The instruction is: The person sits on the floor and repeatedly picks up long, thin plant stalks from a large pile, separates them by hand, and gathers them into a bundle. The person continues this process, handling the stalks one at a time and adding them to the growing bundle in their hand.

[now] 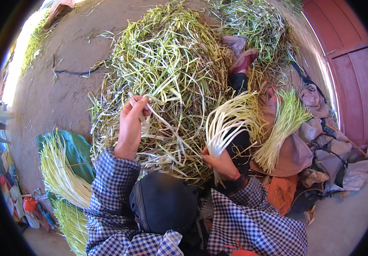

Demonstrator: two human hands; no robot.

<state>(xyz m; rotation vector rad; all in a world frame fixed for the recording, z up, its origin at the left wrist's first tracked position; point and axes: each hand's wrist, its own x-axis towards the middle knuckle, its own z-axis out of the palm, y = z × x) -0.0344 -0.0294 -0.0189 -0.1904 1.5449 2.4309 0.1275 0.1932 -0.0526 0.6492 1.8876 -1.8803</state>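
Note:
My left hand (133, 120) is raised over a large heap of loose green and straw-coloured leaves (171, 60), its thumb and fingers pinching pale, limp leaf strands. One thin whitish strand (168, 126) runs slantwise from these fingers down toward my right hand. Gripped in my right hand (223, 164) is a bunch of long pale stalks (227, 124), which look like blanched chives; white ends are near the fist and yellowish tips fan out up and to the right. Whether the strand's lower end is held in the right fingers, I cannot tell.
At right, a sorted green-white bundle (283, 128) lies on brownish cloth, beside crumpled sacks (328, 150). More bundled stalks (65, 172) lie on a green sheet (78, 156) at left. A second leaf heap (260, 28) is behind a shoe (244, 60). Red metal doors (360, 89) stand at right.

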